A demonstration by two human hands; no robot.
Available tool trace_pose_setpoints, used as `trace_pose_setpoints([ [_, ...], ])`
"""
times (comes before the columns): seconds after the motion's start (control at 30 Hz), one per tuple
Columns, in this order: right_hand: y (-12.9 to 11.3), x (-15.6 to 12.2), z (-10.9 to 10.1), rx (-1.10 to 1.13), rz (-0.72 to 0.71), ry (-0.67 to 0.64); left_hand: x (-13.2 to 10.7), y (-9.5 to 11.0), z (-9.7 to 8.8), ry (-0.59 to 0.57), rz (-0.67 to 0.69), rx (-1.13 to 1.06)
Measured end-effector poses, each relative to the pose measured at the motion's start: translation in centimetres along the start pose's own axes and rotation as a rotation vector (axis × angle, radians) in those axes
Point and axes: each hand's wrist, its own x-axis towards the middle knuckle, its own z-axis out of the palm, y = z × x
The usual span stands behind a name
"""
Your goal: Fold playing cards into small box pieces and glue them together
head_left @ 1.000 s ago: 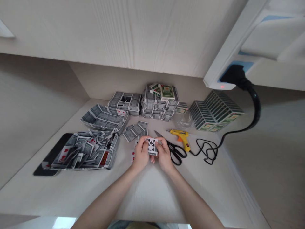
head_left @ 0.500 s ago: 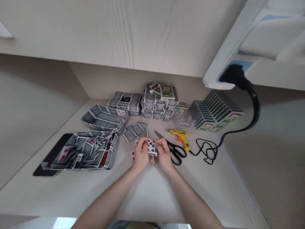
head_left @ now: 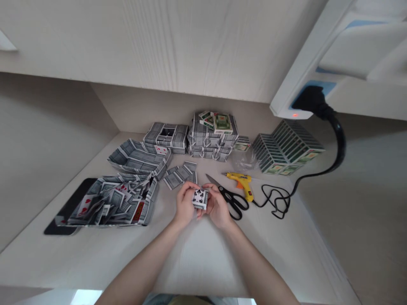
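Over the middle of the table, both of my hands hold a small folded playing card piece, with black club pips on top and a patterned grey edge. My left hand closes on its left side, thumb and fingers against it. At the right side, my right hand has bent fingers pressed to the piece; some fingertips are hidden behind it. Black-handled scissors lie just right of my right hand. Loose playing cards, face down, lie just beyond my left hand.
A yellow glue gun lies right of the scissors, its cord coiled. Left stand a tray of cut cards and another card-made tray. Behind are card-built boxes, stacked card packs and a power strip.
The folded piece has moved slightly left and turned, showing more of its patterned side. My left hand has shifted a little left. The red-heart card beside it no longer shows.
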Motion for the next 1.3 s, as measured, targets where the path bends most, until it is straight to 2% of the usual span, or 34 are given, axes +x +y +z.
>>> trace_pose_setpoints([
  [0.13, -0.2, 0.3, -0.7, -0.022, 0.168, -0.025, -0.2, 0.0, -0.3, -0.005, 0.063, 0.134],
  [0.2, -0.2, 0.4, -1.0, -0.082, 0.188, -0.033, -0.1, -0.2, -0.6, 0.001, 0.139, 0.217],
  [0.3, -0.5, 0.2, -0.9, -0.14, 0.153, -0.029, 0.0, -0.6, -1.0, -0.023, 0.225, 0.299],
  [0.47, -1.1, 0.0, -0.3, -0.267, 0.122, 0.007, 0.1, -1.2, -1.5, -0.059, 0.238, 0.333],
  [0.6, -1.1, 0.1, -0.6, -0.358, 0.103, -0.012, 0.4, -1.3, -1.5, -0.023, 0.255, 0.406],
  [0.73, -0.6, 0.4, -1.4, -0.469, -0.02, 0.042, 1.0, -1.0, -1.4, 0.068, 0.301, 0.476],
  [0.83, -0.4, 0.6, -1.8, -0.553, -0.096, 0.076, 1.5, -1.0, -1.3, 0.07, 0.325, 0.545],
  [0.93, -0.5, 0.6, -1.9, -0.488, -0.05, 0.05, 1.7, -1.0, -1.1, 0.092, 0.389, 0.639],
  [1.07, -0.6, 0.5, -1.7, -0.296, 0.092, -0.051, 1.6, -0.7, -0.9, 0.08, 0.44, 0.631],
  [1.13, -0.7, 0.4, -1.6, -0.242, 0.134, -0.089, 1.4, -0.6, -0.9, 0.045, 0.404, 0.586],
  [1.3, -0.6, 0.5, -1.6, -0.312, 0.089, -0.09, 1.3, -1.0, -1.1, -0.003, 0.12, 0.475],
])
